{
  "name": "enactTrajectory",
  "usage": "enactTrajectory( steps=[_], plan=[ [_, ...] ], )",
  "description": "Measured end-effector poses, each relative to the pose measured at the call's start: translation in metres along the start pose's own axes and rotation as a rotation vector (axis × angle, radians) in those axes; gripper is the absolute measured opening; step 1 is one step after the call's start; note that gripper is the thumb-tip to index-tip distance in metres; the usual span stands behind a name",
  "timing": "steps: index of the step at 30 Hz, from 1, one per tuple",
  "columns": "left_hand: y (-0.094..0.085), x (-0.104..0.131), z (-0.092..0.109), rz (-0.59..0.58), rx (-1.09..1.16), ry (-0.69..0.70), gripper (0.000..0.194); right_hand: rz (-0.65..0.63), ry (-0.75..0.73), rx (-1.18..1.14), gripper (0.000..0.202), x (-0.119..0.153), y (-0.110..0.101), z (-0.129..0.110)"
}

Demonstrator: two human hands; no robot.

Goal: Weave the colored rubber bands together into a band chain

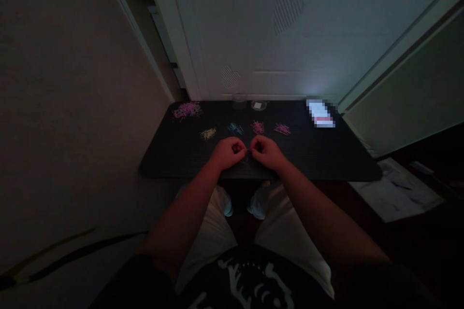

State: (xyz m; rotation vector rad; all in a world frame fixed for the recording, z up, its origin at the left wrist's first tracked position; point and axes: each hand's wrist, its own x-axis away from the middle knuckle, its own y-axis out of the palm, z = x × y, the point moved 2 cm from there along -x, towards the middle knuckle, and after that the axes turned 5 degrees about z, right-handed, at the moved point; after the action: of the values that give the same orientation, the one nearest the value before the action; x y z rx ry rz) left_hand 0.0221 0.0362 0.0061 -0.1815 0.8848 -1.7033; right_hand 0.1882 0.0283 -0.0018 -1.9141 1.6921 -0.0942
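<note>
My left hand (230, 152) and my right hand (266, 152) meet almost fingertip to fingertip above the front part of a dark table (174, 154). Both are closed in a pinch, and what lies between the fingers is too small and dark to name. Just beyond them are small loose piles of thin pieces: a pale yellow pile (208, 133), a blue pile (236, 128), a red-pink pile (257, 127) and a pink pile (282, 129). A bigger mixed pile, mostly pink and purple (187, 110), lies at the back left.
Along the table's back edge stand a clear container (239, 100) and a round clear dish (258, 105) with a white square. A lit, pixelated screen (321, 113) is at the back right. A white door (232, 19) rises behind; papers (397, 190) lie lower right.
</note>
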Motion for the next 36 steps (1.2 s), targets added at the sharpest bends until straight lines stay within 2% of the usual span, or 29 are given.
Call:
enactTrajectory(
  steps=[7, 17, 36],
  plan=[
    [0.0002, 0.0002, -0.0016, 0.003, 0.009, -0.003, 0.01, -0.052, 0.05, -0.097, 0.019, -0.0003, 0.0018, -0.0003],
    [-0.0005, 0.0001, -0.0006, 0.007, 0.009, -0.026, 0.011, -0.034, 0.012, 0.029, 0.004, -0.0008, 0.0004, -0.0016],
    [-0.0013, -0.0005, -0.0027, 0.055, 0.059, -0.051, 0.011, 0.072, 0.047, -0.102, 0.005, -0.0021, -0.0033, 0.0045]
  ],
)
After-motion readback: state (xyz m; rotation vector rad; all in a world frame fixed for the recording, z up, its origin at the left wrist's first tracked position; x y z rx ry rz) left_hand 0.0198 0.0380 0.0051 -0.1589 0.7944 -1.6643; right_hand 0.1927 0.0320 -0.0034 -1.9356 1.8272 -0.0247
